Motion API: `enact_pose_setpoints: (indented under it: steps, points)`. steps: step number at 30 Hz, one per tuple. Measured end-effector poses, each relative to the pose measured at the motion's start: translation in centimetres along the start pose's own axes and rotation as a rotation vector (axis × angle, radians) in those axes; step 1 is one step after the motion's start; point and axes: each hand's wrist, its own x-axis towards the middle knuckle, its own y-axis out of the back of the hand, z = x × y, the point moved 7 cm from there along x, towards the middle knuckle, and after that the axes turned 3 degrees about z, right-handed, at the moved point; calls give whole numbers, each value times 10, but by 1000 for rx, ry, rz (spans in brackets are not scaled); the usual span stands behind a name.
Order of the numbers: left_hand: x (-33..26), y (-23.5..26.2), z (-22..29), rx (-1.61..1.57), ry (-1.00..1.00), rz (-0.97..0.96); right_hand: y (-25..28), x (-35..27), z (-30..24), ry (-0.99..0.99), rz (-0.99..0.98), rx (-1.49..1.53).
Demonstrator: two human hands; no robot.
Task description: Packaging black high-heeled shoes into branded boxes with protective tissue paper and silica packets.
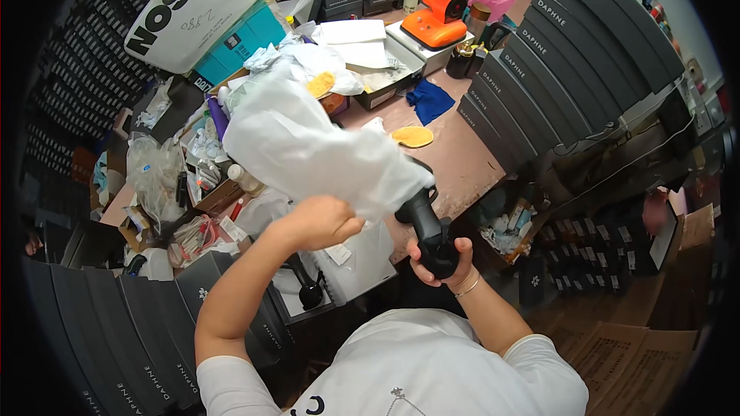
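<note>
My left hand (322, 222) grips the lower edge of a large white translucent bag (308, 139) that is pulled over the top of a black shoe or boot. My right hand (441, 260) is closed around the black shoe's exposed lower end (426, 225), holding it upright above the table's front edge. Most of the shoe is hidden inside the bag.
The pink worktable (455, 158) holds a yellow cloth pad (413, 136), a blue cloth (428, 99), an open box with white paper (378, 62) and an orange machine (438, 15). Dark grey boxes stack at right (563, 46) and lower left (116, 323). Clutter lies to the left.
</note>
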Motion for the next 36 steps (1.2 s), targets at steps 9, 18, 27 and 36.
enact_pose_setpoints:
  steps: [9, 18, 27, 36]
  points:
    - [-86, -46, -36, 189, 335, 606, 5, -28, 30, -124, 47, -44]
    - [-140, -44, -13, -115, 296, 811, -52, -10, 68, -685, -90, -660]
    - [-179, -48, -36, -113, 426, 724, -20, -2, 84, -786, -169, -803]
    - [-159, -51, 60, -151, 106, 707, -20, 40, 84, -503, 263, -776]
